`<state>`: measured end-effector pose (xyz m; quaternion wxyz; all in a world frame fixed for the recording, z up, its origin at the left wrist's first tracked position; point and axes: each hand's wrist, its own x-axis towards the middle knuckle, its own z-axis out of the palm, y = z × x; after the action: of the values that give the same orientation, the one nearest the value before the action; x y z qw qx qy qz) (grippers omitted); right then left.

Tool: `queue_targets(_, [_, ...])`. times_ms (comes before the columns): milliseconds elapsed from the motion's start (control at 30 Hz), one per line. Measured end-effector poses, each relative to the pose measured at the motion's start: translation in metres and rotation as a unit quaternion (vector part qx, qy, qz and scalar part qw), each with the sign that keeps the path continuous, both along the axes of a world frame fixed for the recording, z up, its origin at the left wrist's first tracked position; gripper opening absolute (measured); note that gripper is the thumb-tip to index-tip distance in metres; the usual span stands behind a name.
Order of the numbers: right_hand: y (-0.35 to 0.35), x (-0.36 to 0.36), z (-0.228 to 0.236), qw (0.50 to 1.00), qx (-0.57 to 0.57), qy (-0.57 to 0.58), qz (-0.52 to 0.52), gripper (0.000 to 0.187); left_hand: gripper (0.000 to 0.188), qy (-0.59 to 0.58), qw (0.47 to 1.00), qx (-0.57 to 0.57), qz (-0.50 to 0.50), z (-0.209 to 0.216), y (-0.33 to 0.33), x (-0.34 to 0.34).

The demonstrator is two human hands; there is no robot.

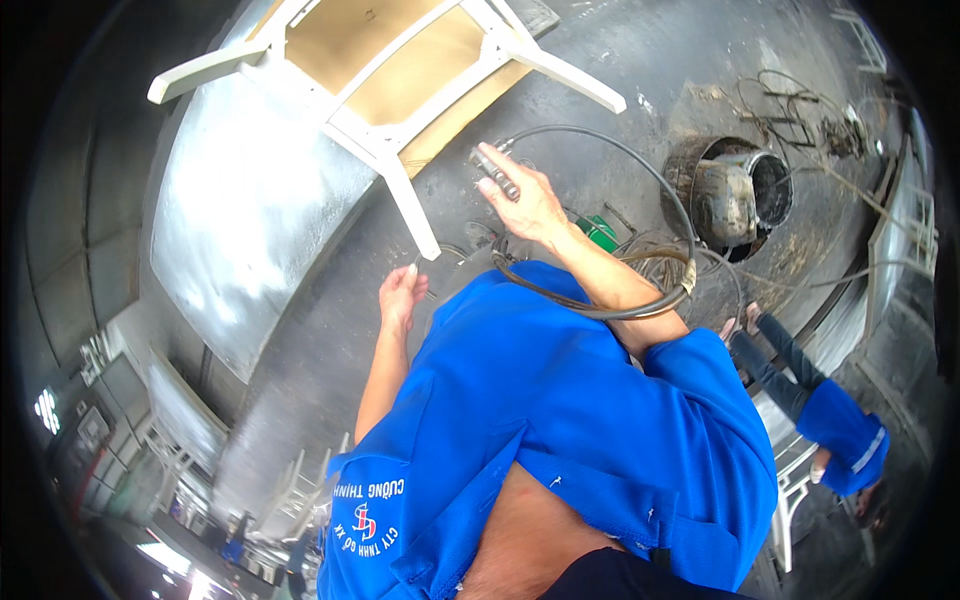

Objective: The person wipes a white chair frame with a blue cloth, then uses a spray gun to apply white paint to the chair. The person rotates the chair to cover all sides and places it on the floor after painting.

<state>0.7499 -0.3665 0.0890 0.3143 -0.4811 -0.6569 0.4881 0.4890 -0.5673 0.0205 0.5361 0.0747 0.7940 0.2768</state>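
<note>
My right hand (pixel 530 208) is wrapped round a metal spray gun (pixel 497 175), with the index finger stretched along it. A black hose (pixel 655 170) loops from the gun and passes over my right forearm. Ahead of me a white chair frame (pixel 362 125) points several legs outward, and a tan panel (pixel 350 50) shows behind its bars. My left hand (pixel 398 295) is close to the end of the nearest white leg, its fingers curled together. Whether they touch the leg or pinch something small cannot be made out.
A pale, shiny sheet-like surface (pixel 250 200) spreads at the left. Right of me stand a grimy metal pot (pixel 725 200), coiled hoses (pixel 655 268) and a green object (pixel 599 233). Another person (pixel 840 430) in blue is at the lower right. White chairs (pixel 295 495) stand at the lower left.
</note>
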Motion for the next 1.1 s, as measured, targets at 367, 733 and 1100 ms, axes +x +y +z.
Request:
queue_targets(367, [-0.025, 0.025, 0.017, 0.993, 0.009, -0.046, -0.105, 0.056, 0.025, 0.101, 0.984, -0.12, -0.085, -0.002, -0.157, -0.091])
queue_targets(733, [-0.065, -0.02, 0.014, 0.995, -0.054, 0.08, 0.002, 0.054, 0.027, 0.068, 0.992, -0.031, -0.101, 0.024, -0.124, -0.074])
queue_targets(1100, [-0.041, 0.041, 0.029, 0.982, 0.019, -0.013, -0.188, 0.055, 0.028, 0.052, 0.992, -0.056, -0.099, 0.018, -0.168, -0.09])
